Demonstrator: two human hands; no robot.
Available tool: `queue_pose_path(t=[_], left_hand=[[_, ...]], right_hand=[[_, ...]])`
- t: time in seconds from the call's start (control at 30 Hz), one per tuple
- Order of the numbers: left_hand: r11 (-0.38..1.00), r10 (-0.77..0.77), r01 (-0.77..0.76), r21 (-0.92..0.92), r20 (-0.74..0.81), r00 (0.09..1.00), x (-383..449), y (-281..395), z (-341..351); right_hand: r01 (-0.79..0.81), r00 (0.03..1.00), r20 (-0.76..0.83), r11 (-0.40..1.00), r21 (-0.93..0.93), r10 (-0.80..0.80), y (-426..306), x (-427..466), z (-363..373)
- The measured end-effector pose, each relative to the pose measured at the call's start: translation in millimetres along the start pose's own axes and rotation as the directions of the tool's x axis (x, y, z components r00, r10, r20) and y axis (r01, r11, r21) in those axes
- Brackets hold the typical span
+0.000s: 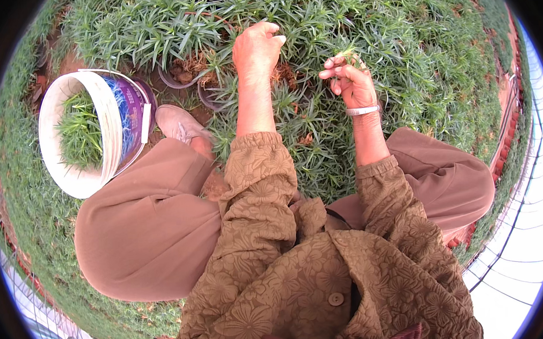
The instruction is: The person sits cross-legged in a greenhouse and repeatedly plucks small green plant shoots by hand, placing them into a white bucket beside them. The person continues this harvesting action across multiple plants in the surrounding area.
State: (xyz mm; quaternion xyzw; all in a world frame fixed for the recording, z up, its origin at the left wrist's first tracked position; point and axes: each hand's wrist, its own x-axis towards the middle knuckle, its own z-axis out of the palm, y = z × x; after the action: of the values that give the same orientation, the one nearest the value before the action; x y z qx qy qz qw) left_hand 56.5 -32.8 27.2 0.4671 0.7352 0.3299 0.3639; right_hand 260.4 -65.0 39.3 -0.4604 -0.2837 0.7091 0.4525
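My left hand (258,48) is over the dense bed of narrow-leaved green plants (300,11), its fingers curled and partly hidden behind the back of the hand; whether they hold anything does not show. To its right, my right hand (349,78), with a pale band at the wrist, has a small green sprig (350,55) at its fingertips. A white plastic bucket (76,179) with a purple printed side stands tilted in the view at the left, holding cut green shoots (83,133).
Clear plastic pots (174,80) with soil and dry brown leaves stand between the bucket and my left hand. My shoe (179,123) rests on bare soil beside the bucket. Red edging (505,143) and wire mesh (502,258) run along the right.
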Motion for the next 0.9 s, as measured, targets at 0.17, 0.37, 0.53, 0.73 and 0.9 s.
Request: queue_pose_path(t=[0.17, 0.37, 0.53, 0.73, 0.9], left_hand=[[0.988, 0.033, -0.031, -0.148, 0.006, 0.999, 1.9, 3.7, 0.0], [0.917, 0.015, 0.062, -0.395, 0.188, 0.982, -4.1, 18.1, 15.4], [0.976, 0.018, 0.009, -0.217, 0.121, 0.992, -10.3, 11.9, 54.3], [0.990, 0.126, -0.126, 0.056, 0.017, 0.992, -20.5, 25.7, 71.4], [0.995, 0.083, -0.079, 0.068, -0.060, 0.995, -22.8, 22.5, 76.2]], right_hand=[[-0.090, 0.995, -0.035, 0.994, 0.063, 0.092, -9.9, 13.2, 0.1], [-0.042, 0.988, -0.148, 0.999, 0.010, 0.044, -21.2, 14.8, -3.7], [0.051, 0.982, -0.180, 0.999, -0.003, -0.051, -42.4, 1.3, -31.8], [0.098, 0.965, -0.254, 0.990, 0.099, -0.070, -47.3, -4.4, -53.1], [0.105, 0.961, -0.271, 0.983, 0.153, -0.061, -43.2, -5.6, -54.0]])
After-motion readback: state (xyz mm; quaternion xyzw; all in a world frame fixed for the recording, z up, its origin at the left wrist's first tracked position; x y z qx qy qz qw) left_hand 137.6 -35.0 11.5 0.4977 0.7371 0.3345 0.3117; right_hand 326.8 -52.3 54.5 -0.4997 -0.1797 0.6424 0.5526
